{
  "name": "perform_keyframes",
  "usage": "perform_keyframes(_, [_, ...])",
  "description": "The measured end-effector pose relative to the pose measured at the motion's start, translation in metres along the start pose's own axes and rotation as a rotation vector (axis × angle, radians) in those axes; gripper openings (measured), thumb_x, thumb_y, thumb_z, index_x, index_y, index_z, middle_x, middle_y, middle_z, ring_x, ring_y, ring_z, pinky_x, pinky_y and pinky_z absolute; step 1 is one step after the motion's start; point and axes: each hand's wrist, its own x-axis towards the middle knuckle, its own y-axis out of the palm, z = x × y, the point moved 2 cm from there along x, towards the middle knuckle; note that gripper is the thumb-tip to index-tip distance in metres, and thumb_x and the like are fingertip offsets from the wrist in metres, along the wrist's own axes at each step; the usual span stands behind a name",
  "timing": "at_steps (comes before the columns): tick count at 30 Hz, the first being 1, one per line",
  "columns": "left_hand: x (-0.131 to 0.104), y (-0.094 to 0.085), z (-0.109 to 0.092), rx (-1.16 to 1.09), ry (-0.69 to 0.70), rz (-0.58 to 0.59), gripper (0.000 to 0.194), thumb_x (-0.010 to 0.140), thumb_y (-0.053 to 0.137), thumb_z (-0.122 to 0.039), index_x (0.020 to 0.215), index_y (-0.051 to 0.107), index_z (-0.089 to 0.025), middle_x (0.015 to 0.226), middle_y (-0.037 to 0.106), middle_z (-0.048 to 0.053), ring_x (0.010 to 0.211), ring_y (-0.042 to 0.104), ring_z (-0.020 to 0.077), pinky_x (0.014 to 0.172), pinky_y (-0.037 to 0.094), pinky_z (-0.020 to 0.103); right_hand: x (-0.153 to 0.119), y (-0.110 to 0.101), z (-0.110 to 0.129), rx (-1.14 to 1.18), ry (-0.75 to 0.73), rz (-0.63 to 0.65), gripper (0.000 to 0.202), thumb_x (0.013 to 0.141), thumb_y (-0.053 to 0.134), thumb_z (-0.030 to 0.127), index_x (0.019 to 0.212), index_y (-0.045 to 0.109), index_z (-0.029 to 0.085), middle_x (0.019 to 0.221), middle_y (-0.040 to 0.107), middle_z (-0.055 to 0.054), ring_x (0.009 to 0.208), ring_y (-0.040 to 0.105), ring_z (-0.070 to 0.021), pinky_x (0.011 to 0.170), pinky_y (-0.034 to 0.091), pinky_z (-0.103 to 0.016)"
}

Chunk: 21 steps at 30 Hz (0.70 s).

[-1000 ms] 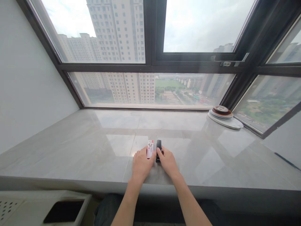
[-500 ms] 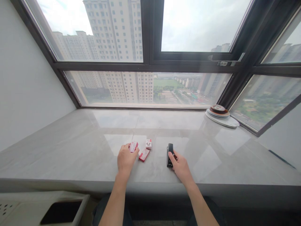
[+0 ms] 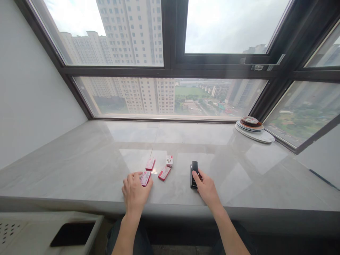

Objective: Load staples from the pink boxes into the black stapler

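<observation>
My left hand (image 3: 135,188) has its thumb and fingers around a small pink-and-white box (image 3: 145,178) on the grey marble surface. Just beyond that box lies a second pink box (image 3: 150,164). To the right, a third pink box (image 3: 164,173) rests at a slant, close to a small white box (image 3: 169,160) with dark print. My right hand (image 3: 206,187) grips a black stapler (image 3: 194,174) from its right side, thumb on top. The stapler stands on the surface, pointing away from me.
A stack of plates (image 3: 251,128) sits at the back right by the window. A dark thin object (image 3: 324,179) lies along the right wall. Below the counter's front edge (image 3: 175,204), a pale unit with a dark opening (image 3: 72,234) is at lower left.
My left hand has moved down and left and now holds a pink box nearer the front edge. Another pink box, now uncovered, lies beyond it. My right hand keeps the stapler. The view has shifted slightly.
</observation>
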Motion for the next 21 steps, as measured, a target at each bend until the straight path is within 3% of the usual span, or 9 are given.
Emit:
perform_keyframes(3, [-0.005,0.000,-0.031,-0.108,0.118,-0.015,0.034,0.093,0.057,-0.040,0.124,0.061,-0.026,0.123,0.057,0.011,0.112,0.053,0.0317,0.093,0.044,0.044,-0.002,-0.001,0.001,-0.026,-0.014,-0.001,0.052,0.094,0.045,0.063,0.110,0.073,0.022,0.069,0.061,0.000,0.062,0.056,-0.0173,0.058,0.041,-0.026])
perform_keyframes(8, [0.002,0.021,-0.070,-0.271,0.311,0.140,0.034,0.094,0.058,-0.038,0.126,0.060,-0.026,0.122,0.058,0.009,0.113,0.054,0.0290,0.097,0.044,0.042,-0.008,-0.008,-0.001,-0.053,-0.008,0.032,0.055,0.092,0.051,0.061,0.127,0.066,0.023,0.070,0.058,0.002,0.065,0.057,-0.0169,0.062,0.042,-0.027])
perform_keyframes(15, [0.017,0.041,-0.082,-0.309,0.391,0.216,0.040,0.096,0.055,-0.034,0.135,0.053,-0.026,0.119,0.061,0.009,0.110,0.054,0.0271,0.096,0.042,0.040,-0.005,-0.033,-0.009,-0.139,-0.055,0.005,0.050,0.087,0.060,0.056,0.124,0.065,0.022,0.084,0.065,0.000,0.066,0.057,-0.0157,0.066,0.045,-0.028])
perform_keyframes(18, [0.010,0.039,-0.083,-0.335,0.359,0.224,0.033,0.093,0.060,-0.038,0.124,0.060,-0.025,0.115,0.061,0.008,0.109,0.055,0.0277,0.096,0.043,0.042,0.000,-0.045,-0.003,-0.193,-0.137,0.033,0.038,0.089,0.059,0.046,0.118,0.068,0.024,0.101,0.069,-0.004,0.082,0.062,-0.0185,0.074,0.048,-0.029])
perform_keyframes(21, [-0.007,0.030,-0.086,-0.388,0.424,0.282,0.028,0.090,0.066,-0.041,0.114,0.065,-0.028,0.121,0.060,0.007,0.114,0.054,0.0286,0.099,0.044,0.045,0.005,-0.047,0.011,-0.235,-0.226,0.061,0.033,0.090,0.056,0.035,0.118,0.070,0.024,0.108,0.069,-0.006,0.097,0.063,-0.0213,0.084,0.049,-0.030])
